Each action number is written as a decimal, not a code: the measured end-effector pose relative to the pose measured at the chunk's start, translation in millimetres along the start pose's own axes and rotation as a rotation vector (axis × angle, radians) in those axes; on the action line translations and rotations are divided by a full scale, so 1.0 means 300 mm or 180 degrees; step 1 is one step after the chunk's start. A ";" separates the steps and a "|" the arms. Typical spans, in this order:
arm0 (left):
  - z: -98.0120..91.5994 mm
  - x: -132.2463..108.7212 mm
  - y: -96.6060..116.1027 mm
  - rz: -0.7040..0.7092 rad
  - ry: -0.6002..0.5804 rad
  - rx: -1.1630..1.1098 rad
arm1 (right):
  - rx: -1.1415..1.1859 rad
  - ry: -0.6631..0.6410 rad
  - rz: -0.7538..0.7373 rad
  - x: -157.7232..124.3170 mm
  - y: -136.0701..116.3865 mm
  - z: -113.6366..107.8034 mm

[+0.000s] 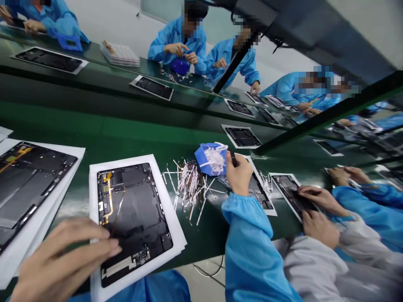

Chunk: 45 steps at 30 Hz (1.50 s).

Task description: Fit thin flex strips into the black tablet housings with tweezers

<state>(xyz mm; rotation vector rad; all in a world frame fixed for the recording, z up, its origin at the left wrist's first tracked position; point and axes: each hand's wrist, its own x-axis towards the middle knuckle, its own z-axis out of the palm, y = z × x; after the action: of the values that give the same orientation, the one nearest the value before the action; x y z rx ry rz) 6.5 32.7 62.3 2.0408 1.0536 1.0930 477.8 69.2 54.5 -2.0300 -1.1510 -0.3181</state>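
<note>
One blue packet (pixel 204 157), white film (pixel 215 161) inside

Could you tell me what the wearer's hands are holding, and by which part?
The right hand grips a slim black tool by its shaft, top end showing; the left hand holds nothing.

The surface (pixel 94 121) holds at least four tablets (pixel 135 222), one blue pouch (pixel 209 158) and one heap of white strips (pixel 189 188); two hands (pixel 59 262) (pixel 239 174), one black tool (pixel 233 158), and two co-worker hands (pixel 321 203) show.

matt tablet back (pixel 135 214), glossy green bench (pixel 94 121)
</note>
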 end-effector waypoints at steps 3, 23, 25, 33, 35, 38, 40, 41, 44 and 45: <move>0.023 0.156 0.027 0.0879 0.0028 0.0373 | 0.0048 0.0031 -0.0099 -0.058 -0.058 -0.054; 0.200 0.346 -0.163 -0.0190 -0.1355 0.0655 | 0.1129 -0.1979 -0.1086 -0.618 -0.391 0.014; 0.198 0.346 -0.160 -0.0164 -0.1383 0.0693 | 0.1124 -0.1955 -0.1135 -0.622 -0.391 0.016; 0.201 0.345 -0.164 -0.0081 -0.1410 0.0880 | 0.1137 -0.1925 -0.1145 -0.625 -0.394 0.024; 0.203 0.346 -0.167 -0.0085 -0.1406 0.0906 | 0.1158 -0.1928 -0.1126 -0.624 -0.396 0.026; 0.204 0.347 -0.172 -0.0108 -0.1395 0.0934 | 0.1186 -0.1941 -0.1110 -0.624 -0.397 0.028; 0.205 0.349 -0.174 -0.0128 -0.1390 0.0950 | 0.1174 -0.1933 -0.1111 -0.624 -0.398 0.029; 0.205 0.349 -0.174 -0.0136 -0.1390 0.0956 | 0.1163 -0.1923 -0.1118 -0.624 -0.398 0.029; 0.206 0.352 -0.171 -0.0152 -0.1382 0.0969 | 0.1145 -0.1930 -0.1118 -0.623 -0.400 0.028; 0.206 0.353 -0.169 -0.0155 -0.1377 0.0973 | 0.1147 -0.1940 -0.1106 -0.622 -0.400 0.028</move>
<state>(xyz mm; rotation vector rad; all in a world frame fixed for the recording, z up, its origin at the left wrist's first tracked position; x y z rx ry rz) 78.3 140.7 34.6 2.3328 1.0801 0.4476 274.0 -5.1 7.0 -1.6369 -1.7902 0.3533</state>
